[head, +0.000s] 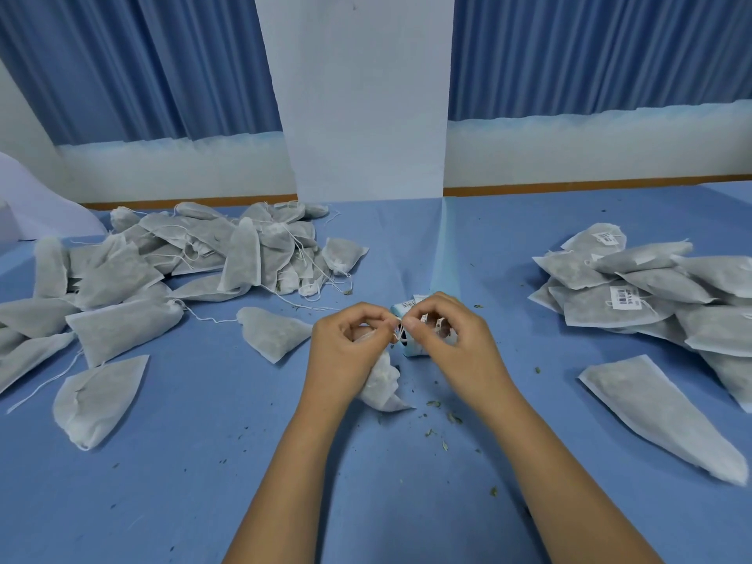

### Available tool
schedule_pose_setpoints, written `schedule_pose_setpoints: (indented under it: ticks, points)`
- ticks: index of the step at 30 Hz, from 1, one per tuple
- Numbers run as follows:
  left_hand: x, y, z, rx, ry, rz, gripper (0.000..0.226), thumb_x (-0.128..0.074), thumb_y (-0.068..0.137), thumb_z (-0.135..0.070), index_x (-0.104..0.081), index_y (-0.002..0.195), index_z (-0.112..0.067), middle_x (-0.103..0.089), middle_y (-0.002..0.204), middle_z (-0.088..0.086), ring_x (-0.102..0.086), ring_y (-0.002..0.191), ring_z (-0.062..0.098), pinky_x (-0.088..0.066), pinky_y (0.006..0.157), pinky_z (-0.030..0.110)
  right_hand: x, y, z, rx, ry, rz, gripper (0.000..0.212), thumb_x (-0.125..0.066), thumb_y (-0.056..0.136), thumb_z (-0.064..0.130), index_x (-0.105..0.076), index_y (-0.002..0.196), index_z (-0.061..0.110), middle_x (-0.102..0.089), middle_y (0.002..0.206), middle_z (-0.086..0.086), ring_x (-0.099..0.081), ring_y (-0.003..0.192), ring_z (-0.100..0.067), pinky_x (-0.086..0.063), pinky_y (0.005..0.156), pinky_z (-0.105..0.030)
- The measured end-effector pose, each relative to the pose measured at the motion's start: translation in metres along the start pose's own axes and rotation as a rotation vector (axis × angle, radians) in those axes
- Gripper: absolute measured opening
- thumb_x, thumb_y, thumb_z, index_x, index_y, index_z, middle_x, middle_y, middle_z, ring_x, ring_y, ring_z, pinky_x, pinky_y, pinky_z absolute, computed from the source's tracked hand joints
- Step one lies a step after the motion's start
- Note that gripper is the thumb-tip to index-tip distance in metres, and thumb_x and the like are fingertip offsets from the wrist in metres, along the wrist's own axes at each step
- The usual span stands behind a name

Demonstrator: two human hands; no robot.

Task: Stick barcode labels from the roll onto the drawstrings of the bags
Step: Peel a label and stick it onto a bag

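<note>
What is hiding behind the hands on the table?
A label roll stands just behind the right hand, mostly covered by its fingers. The left hand holds a white bag, partly covered by the palm. The drawstring shows only between the fingertips.

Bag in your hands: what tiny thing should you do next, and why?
Probably press a barcode label shut around the drawstring. The left hand grips the bag, the right hand helps pinch its string beside the label roll, and I see no label on it yet, unlike bags in the right pile.
</note>
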State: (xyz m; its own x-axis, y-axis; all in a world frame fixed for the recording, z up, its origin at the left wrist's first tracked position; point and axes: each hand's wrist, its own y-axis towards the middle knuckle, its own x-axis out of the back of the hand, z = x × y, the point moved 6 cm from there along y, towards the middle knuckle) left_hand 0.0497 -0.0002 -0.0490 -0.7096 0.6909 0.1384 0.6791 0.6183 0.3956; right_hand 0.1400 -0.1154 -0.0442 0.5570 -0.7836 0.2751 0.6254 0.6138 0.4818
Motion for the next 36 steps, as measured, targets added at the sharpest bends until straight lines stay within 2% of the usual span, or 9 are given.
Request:
schedule_pose_setpoints:
  ticks: [5, 11, 13, 17, 20, 25, 29, 33, 36]
  points:
    - [-0.004, 0.001, 0.001, 0.054, -0.039, 0.04, 0.027, -0.069, 0.085, 0.0, -0.07, 0.067, -0.021, -0.067, 0.062, -0.006, -0.063, 0.061, 0.004, -0.046, 0.062, 0.011, -0.001, -0.002, -0.002, -0.012, 0.01, -0.069, 0.02, -0.065, 0.086, 0.006, -0.062, 0.074, 0.022, -0.06, 0.072, 0.017, -0.047, 0.065, -0.005, -0.039, 0.065, -0.019]
    - [-0.012, -0.002, 0.001, 0.168, -0.199, 0.141, 0.025, -0.062, 0.088, 0.0, -0.07, 0.068, -0.011, -0.061, 0.056, -0.006, -0.054, 0.053, 0.001, -0.042, 0.058, 0.009, -0.003, -0.004, 0.01, 0.225, -0.305, -0.133, 0.006, -0.062, 0.085, 0.011, -0.061, 0.079, 0.012, -0.049, 0.073, 0.017, -0.043, 0.065, -0.005, -0.037, 0.069, -0.023]
    - [-0.009, -0.001, 0.002, 0.17, -0.215, 0.088, 0.025, -0.063, 0.088, -0.002, -0.07, 0.066, -0.012, -0.063, 0.058, -0.005, -0.054, 0.055, 0.002, -0.042, 0.06, 0.009, 0.0, -0.004, 0.01, 0.231, -0.292, -0.154, 0.006, -0.065, 0.085, 0.011, -0.063, 0.08, 0.01, -0.054, 0.075, 0.012, -0.045, 0.067, -0.009, -0.038, 0.069, -0.024]
    - [-0.006, 0.001, 0.002, 0.157, -0.229, 0.037, 0.025, -0.064, 0.087, -0.002, -0.071, 0.065, -0.013, -0.065, 0.059, -0.005, -0.059, 0.058, 0.0, -0.044, 0.063, 0.008, 0.007, -0.007, 0.021, 0.33, -0.228, -0.224, 0.016, -0.067, 0.083, 0.024, -0.065, 0.082, 0.008, -0.061, 0.081, 0.002, -0.053, 0.073, -0.013, -0.043, 0.07, -0.02]
    - [-0.009, 0.0, 0.001, 0.143, -0.195, 0.084, 0.024, -0.063, 0.089, -0.003, -0.071, 0.07, -0.014, -0.067, 0.061, -0.006, -0.059, 0.059, 0.0, -0.045, 0.062, 0.01, 0.005, -0.009, 0.024, 0.414, -0.277, -0.236, 0.011, -0.073, 0.08, 0.016, -0.067, 0.076, 0.008, -0.062, 0.077, 0.0, -0.057, 0.072, -0.016, -0.045, 0.07, -0.023]
    - [-0.012, -0.001, -0.002, 0.102, -0.137, 0.124, 0.023, -0.063, 0.09, -0.006, -0.071, 0.07, -0.014, -0.066, 0.063, -0.009, -0.055, 0.059, -0.001, -0.042, 0.065, 0.009, 0.01, -0.007, 0.016, 0.352, -0.274, -0.255, 0.008, -0.073, 0.08, 0.005, -0.066, 0.076, 0.002, -0.064, 0.077, -0.004, -0.06, 0.071, -0.022, -0.047, 0.068, -0.027]
    - [-0.013, -0.001, -0.002, 0.101, -0.123, 0.146, 0.02, -0.064, 0.089, -0.008, -0.073, 0.073, -0.014, -0.067, 0.065, -0.01, -0.056, 0.061, -0.003, -0.041, 0.065, 0.007, 0.006, -0.005, 0.014, 0.319, -0.274, -0.193, 0.008, -0.065, 0.085, 0.005, -0.063, 0.077, 0.004, -0.06, 0.077, 0.0, -0.055, 0.071, -0.013, -0.042, 0.069, -0.017]
    - [-0.003, 0.001, 0.001, 0.121, -0.107, 0.147, 0.019, -0.067, 0.088, -0.013, -0.076, 0.072, -0.019, -0.067, 0.063, -0.008, -0.057, 0.061, -0.001, -0.042, 0.062, 0.007, 0.026, 0.003, -0.001, 0.079, -0.095, -0.276, 0.015, -0.052, 0.09, -0.001, -0.054, 0.081, 0.011, -0.057, 0.078, 0.0, -0.053, 0.075, -0.014, -0.04, 0.071, -0.017]
    - [-0.002, 0.0, 0.01, 0.22, -0.035, 0.27, 0.023, -0.067, 0.088, -0.021, -0.077, 0.068, -0.024, -0.069, 0.065, -0.003, -0.061, 0.067, 0.008, -0.046, 0.062, 0.013, 0.037, 0.008, -0.011, -0.02, -0.066, -0.289, 0.016, -0.047, 0.093, -0.002, -0.052, 0.082, 0.009, -0.056, 0.077, -0.002, -0.051, 0.071, -0.009, -0.038, 0.066, -0.011]
